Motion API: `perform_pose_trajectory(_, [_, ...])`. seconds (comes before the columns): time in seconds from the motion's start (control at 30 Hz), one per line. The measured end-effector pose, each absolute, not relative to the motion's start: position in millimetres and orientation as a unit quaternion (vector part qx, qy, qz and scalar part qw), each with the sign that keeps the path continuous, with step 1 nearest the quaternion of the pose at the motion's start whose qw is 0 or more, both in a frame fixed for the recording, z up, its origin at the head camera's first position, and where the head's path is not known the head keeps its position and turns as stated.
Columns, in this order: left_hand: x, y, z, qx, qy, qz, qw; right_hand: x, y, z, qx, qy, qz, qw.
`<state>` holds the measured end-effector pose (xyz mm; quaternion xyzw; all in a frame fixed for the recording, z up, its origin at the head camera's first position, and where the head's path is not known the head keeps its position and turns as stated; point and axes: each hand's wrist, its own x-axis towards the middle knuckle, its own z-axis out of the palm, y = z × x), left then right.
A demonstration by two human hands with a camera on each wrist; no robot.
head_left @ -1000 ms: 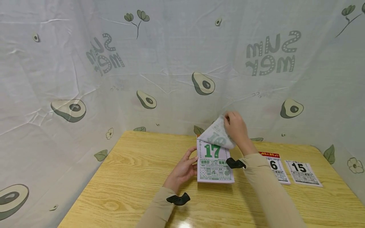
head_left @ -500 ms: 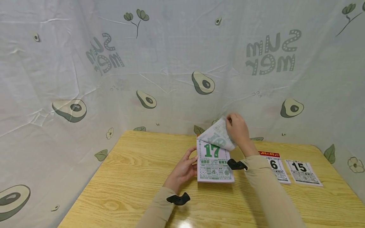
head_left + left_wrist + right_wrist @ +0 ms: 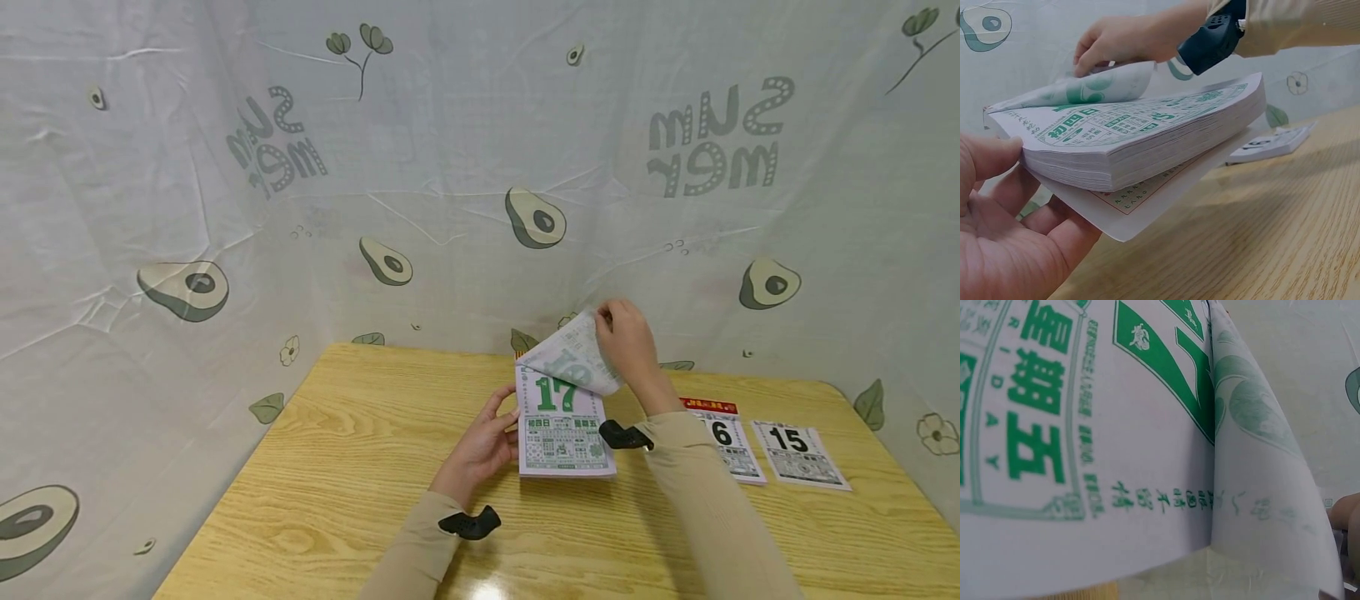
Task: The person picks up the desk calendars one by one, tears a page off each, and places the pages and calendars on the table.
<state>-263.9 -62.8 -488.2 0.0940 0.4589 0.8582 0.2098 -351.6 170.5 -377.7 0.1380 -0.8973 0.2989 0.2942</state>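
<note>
A thick tear-off calendar with a green 17 on its page is held up off the table, tilted. My left hand grips its left edge; in the left wrist view the thumb lies at the page block and the fingers are under the backing card. The top sheet is folded back diagonally from the upper left, green print showing through. My right hand pinches this sheet's corner above the calendar. In the right wrist view the curled sheet stands before the fingers, hiding most of them.
On the wooden table, to the right, lies a second calendar pad with a red header, partly behind the right forearm. A loose sheet marked 15 lies beside it. A printed curtain hangs behind the table.
Over the last second my right hand has shifted slightly right and down with the sheet corner. The calendar has risen a touch at its lower edge; the left hand keeps its grip.
</note>
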Motion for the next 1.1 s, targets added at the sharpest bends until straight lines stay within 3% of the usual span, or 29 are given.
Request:
perform_pose_trajectory(0.7, [-266.1,-64.7,-487.0,0.068,0.452,0.869,0.191,-350.4,178.8,-384.2,0.111,-0.887,0.326,0.308])
perform_pose_trajectory(0.97, [-267.6,-70.8,-488.5,0.116,0.447,0.869,0.180,-351.9,184.1,-384.5,0.111,-0.884,0.330,0.312])
perform_pose_trajectory(1.1, [-268.8,-68.1,-487.2,0.086,0.448,0.871,0.183,-352.3,185.0,-384.2,0.110,-0.882,0.333,0.316])
